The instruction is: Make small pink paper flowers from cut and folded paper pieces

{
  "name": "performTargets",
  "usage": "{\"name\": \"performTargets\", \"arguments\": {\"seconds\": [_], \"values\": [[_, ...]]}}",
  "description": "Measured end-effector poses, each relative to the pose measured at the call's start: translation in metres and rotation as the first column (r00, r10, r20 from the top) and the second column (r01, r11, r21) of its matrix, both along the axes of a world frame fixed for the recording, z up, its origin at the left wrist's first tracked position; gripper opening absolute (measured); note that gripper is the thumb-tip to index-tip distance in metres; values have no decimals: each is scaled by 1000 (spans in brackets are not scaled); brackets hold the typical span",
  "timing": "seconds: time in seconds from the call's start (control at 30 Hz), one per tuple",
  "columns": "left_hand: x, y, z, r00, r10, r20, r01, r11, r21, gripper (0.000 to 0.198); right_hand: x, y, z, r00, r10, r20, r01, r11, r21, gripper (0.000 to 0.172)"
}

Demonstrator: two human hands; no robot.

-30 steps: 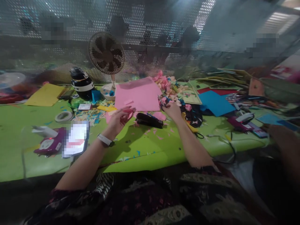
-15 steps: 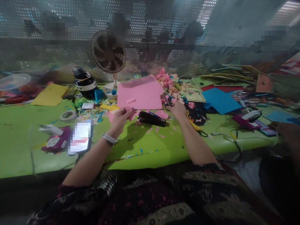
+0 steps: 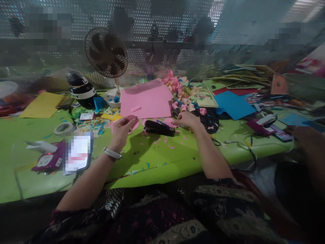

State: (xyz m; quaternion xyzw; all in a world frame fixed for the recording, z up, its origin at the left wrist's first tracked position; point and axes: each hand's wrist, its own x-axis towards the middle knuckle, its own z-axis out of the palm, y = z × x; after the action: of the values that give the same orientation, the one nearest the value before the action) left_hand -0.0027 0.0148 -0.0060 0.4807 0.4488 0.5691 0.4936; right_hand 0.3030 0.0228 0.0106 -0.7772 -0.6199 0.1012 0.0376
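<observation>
My left hand (image 3: 121, 131), with a white watch on its wrist, is closed in a pinch on a small piece of pink paper (image 3: 133, 124). To its right, a black stapler (image 3: 159, 128) lies on the green table. My right hand (image 3: 188, 120) is just beyond the stapler's right end, palm down with curled fingers. Its fingertips are at the edge of some pink paper cutouts (image 3: 168, 122); what it holds, if anything, is hidden. Behind the stapler lies a large pink sheet (image 3: 147, 98) with a small pink strip (image 3: 135, 108) on it.
A heap of paper petals (image 3: 177, 86) and a blue sheet (image 3: 233, 104) lie behind my right hand. At left are a phone (image 3: 78, 152), a tape roll (image 3: 64, 128), paper scraps, a black helmet-like object (image 3: 81, 89) and a fan (image 3: 106, 52). A co-worker's arm (image 3: 306, 142) shows at right.
My right hand has left the dark scissors handles by the petal heap and come nearer the stapler. The left hand keeps its pinch on the pink paper. The view has shifted slightly.
</observation>
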Motion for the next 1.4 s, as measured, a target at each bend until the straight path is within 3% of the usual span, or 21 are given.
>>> {"name": "performTargets", "arguments": {"seconds": [0.3, 0.43, 0.5, 0.57, 0.67, 0.8, 0.93, 1.13, 1.4], "values": [[-1, 1, -1, 999, 18, -32, -20, 997, -76, 28, -2, -1, -1, 990, 25, -142, -13, 997, 82, 13], [1, -3, 1, 1000, -29, -6, 28, 994, -105, 29, 0, -3, 6, 978, 52, -201, 1, 967, 255, 21], [2, -5, 1, 998, -68, -1, 68, 994, -86, 32, -4, -6, 10, 938, 106, -330, 28, 926, 376, 25], [3, -7, 0, 994, -110, -9, 109, 993, -53, 37, -15, -11, 15, 800, 216, -560, 61, 899, 435, 31], [6, -11, -1, 989, -146, -22, 145, 989, -28, 43, -44, -27, 21, 502, 360, -786, 35, 900, 434, 45], [11, -18, 0, 971, -236, -29, 234, 971, -52, 44, -87, -50, 20, 331, 406, -852, -37, 908, 418, 45], [14, -23, -1, 945, -326, -22, 326, 945, -27, 38, -103, -57, 10, 364, 416, -833, -96, 907, 411, 44], [14, -20, -9, 938, -337, -81, 343, 934, 94, 30, -97, -56, 10, 589, 485, -647, -108, 840, 532, 27], [14, -25, -2, 880, -466, -91, 474, 873, 116, 28, -101, -55, 7, 574, 524, -629, -213, 837, 504, 24]]}}
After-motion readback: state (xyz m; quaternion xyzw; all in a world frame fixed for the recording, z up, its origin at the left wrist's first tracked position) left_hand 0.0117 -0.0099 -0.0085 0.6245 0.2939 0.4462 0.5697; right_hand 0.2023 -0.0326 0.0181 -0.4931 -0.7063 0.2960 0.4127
